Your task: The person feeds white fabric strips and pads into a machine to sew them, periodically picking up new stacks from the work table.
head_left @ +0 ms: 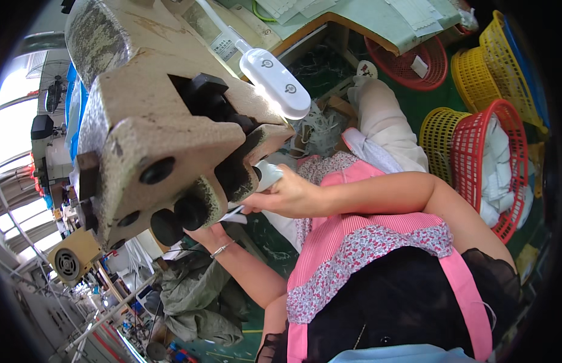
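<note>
The beige, worn head of an industrial sewing machine [166, 145] fills the upper left and covers much of the work. My right hand [293, 192] is beside its lower right side, fingers curled round a smooth whitish piece [269, 175] whose kind I cannot make out. My left hand [203, 235], with a bracelet [222, 248] at the wrist, reaches up beneath the machine head; its fingers are mostly hidden. A thin white strip [235, 216] shows between the two hands. A lit white lamp [275, 83] is attached above my right hand.
A pale green worktable [378, 27] with white pieces stands at the top. Red [468, 145] and yellow baskets [438, 130] are at the right, the red one holding white cloth. A pink apron [365, 233] covers my lap. Grey-green cloth [199, 302] hangs at the lower left.
</note>
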`<state>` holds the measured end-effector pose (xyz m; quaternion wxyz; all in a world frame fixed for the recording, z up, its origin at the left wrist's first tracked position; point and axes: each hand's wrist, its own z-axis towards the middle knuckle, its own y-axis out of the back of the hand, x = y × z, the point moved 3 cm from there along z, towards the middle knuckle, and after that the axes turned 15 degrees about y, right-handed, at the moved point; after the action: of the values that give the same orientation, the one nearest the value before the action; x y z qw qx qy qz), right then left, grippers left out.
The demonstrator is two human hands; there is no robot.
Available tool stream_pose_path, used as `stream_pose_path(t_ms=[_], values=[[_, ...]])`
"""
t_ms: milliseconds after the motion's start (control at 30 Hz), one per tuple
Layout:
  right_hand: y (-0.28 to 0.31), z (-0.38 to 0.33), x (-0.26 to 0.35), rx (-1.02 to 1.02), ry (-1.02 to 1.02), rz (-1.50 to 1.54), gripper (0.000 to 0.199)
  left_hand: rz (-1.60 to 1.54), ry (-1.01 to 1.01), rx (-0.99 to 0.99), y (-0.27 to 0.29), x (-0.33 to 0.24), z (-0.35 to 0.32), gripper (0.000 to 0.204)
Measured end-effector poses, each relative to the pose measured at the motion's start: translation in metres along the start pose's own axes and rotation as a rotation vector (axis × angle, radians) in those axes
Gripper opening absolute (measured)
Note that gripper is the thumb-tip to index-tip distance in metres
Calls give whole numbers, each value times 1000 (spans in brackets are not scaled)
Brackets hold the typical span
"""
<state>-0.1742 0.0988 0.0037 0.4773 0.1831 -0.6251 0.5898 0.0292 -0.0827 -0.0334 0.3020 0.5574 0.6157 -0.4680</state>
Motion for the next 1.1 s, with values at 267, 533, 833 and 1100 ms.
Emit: stream_pose_path(t_ms=[267, 533, 833, 1100], values=[[95, -60, 63, -254, -20, 142, 29, -179, 411, 236, -76, 35, -68, 16], [133, -69, 98, -429, 210, 23, 28, 291, 254, 579, -180, 37, -138, 16], [126, -53, 85, -358, 217, 55, 21, 260, 72, 398, -185, 24, -137, 10], [119, -52, 79, -384, 217, -75, 20, 190, 38, 311, -188, 22, -138, 5]])
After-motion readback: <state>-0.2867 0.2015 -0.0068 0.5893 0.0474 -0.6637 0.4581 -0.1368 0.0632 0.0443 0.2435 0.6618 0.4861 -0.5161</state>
